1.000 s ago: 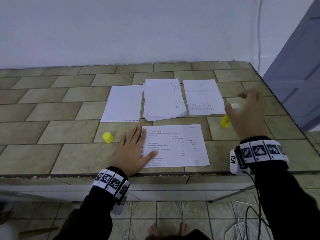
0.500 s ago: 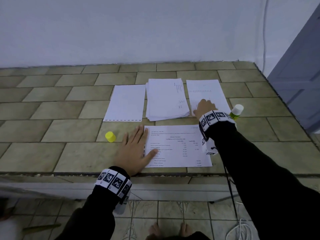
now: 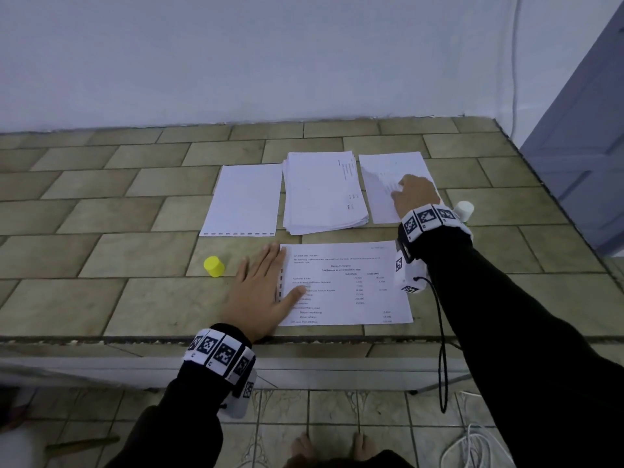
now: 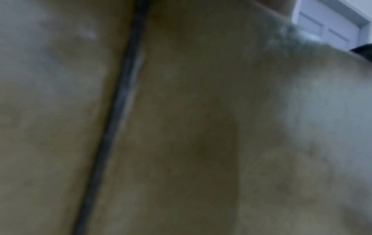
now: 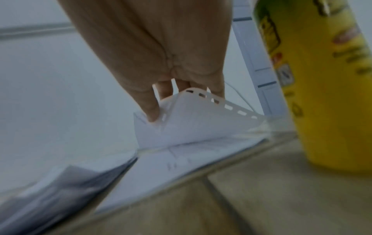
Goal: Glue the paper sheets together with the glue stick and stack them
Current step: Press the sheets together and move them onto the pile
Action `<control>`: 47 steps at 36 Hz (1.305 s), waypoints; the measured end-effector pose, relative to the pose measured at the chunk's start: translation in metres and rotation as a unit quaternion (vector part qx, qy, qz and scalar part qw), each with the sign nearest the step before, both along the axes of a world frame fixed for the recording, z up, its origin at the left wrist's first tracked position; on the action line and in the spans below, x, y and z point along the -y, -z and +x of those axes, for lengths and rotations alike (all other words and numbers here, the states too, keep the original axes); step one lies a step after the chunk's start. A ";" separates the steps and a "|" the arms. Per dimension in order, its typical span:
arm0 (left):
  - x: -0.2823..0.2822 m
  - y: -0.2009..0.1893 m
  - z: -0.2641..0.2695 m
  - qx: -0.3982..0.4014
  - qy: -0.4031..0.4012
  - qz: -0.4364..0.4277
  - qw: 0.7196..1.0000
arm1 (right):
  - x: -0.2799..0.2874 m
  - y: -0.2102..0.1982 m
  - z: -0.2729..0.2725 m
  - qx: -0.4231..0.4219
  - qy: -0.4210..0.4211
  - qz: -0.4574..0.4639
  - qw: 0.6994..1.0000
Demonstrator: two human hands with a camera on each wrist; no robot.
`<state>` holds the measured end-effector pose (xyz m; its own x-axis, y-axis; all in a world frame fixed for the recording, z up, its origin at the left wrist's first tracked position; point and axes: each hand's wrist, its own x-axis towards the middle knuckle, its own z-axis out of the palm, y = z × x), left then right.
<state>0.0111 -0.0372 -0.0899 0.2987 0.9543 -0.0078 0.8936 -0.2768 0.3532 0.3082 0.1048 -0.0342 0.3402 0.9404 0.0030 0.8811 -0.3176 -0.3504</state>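
Note:
A printed sheet [image 3: 344,285] lies at the near edge of the tiled table [image 3: 101,298]. My left hand [image 3: 266,292] rests flat on its punched left edge, fingers straight. Behind it lie a blank sheet [image 3: 244,201], a stack of sheets [image 3: 324,192] and a single sheet [image 3: 381,184] at the right. My right hand [image 3: 413,194] pinches that single sheet. In the right wrist view the thumb and fingers [image 5: 153,114] hold its punched edge [image 5: 201,111] curled up off the table. The uncapped glue stick [image 3: 464,211] [image 5: 322,79] stands upright just right of my right wrist.
The yellow glue cap [image 3: 213,266] sits on the table left of my left hand. A wall runs along the table's back and a grey door [image 3: 580,146] stands at the right. White cables [image 3: 472,447] lie on the floor. The left wrist view shows only blurred tile.
My right hand set the glue stick upright on the table, moved left onto the far right sheet and pinched its edge upward. My left hand stayed flat on the printed sheet.

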 end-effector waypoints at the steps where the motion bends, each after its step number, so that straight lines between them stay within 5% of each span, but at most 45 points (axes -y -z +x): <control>1: 0.000 0.000 0.000 0.016 -0.006 -0.001 1.000 | 0.001 -0.005 0.000 0.003 0.006 0.027 1.000; 9: -0.006 -0.005 -0.002 0.208 -0.088 -0.033 0.974 | 0.032 -0.052 -0.008 -0.065 -0.119 0.205 0.969; 12: -0.008 -0.017 0.002 0.348 -0.121 -0.048 0.928 | 0.063 -0.060 -0.013 -0.132 -0.185 0.192 0.955; 15: -0.008 -0.033 0.005 0.407 -0.161 -0.039 0.898 | 0.096 -0.062 -0.015 -0.185 -0.222 0.134 0.948; 19: -0.019 -0.051 0.007 0.570 -0.200 -0.134 0.785 | 0.124 -0.047 -0.009 -0.222 -0.258 0.080 0.937; 21: -0.020 -0.056 0.008 0.601 -0.192 -0.186 0.754 | 0.133 -0.036 -0.005 -0.221 -0.271 0.052 0.935; 28: -0.006 -0.050 0.012 0.521 -0.133 -0.248 0.806 | 0.152 -0.011 0.003 -0.256 -0.278 0.007 0.926; 32: -0.002 -0.045 0.010 0.510 -0.127 -0.252 0.812 | 0.157 -0.001 0.008 -0.336 -0.273 0.008 0.901; 38: 0.002 -0.041 0.005 0.491 -0.120 -0.264 0.822 | 0.158 0.005 0.011 -0.388 -0.149 -0.006 0.910; 43: 0.006 -0.039 0.004 0.476 -0.128 -0.242 0.836 | 0.156 0.000 0.009 -0.372 -0.128 0.011 0.919; 47: 0.005 -0.037 0.005 0.420 -0.129 -0.174 0.881 | 0.155 0.003 0.008 -0.293 -0.136 0.023 0.946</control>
<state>0.0163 -0.0423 -0.0530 0.1122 0.9748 -0.1927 0.2945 0.1526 0.9434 0.3161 -0.0498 -0.0370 0.0406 0.9968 -0.0688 0.5783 -0.0796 -0.8119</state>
